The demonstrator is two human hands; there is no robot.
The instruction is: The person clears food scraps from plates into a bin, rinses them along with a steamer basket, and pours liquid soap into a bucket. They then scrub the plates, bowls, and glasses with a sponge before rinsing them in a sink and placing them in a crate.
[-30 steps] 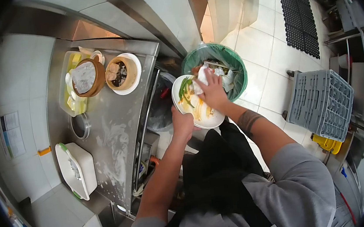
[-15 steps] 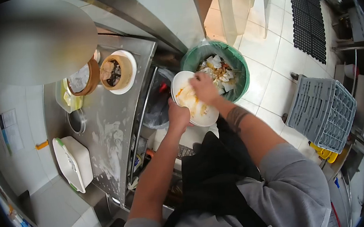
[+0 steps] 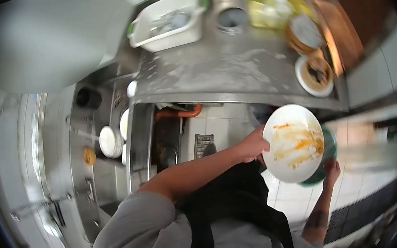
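My left hand grips the left edge of a white plate, thumb on top of the rim. The plate is tilted toward me, its face smeared with orange and yellow sauce and a few food scraps near the right side. My right hand is lower right of the plate, beside the green bin; its fingers are small and blurred. The plate covers most of the bin, so the waste inside is hidden.
The steel counter ahead carries a white tub with utensils, a yellow-filled container, and bamboo steamers. A round hole opens in it. Stacked white dishes stand by the sink at left. A black mat lies at lower right.
My view has swung left toward the counter and sink. My right hand has come off the plate's face, and most of the food has left it. My left hand still holds the plate.
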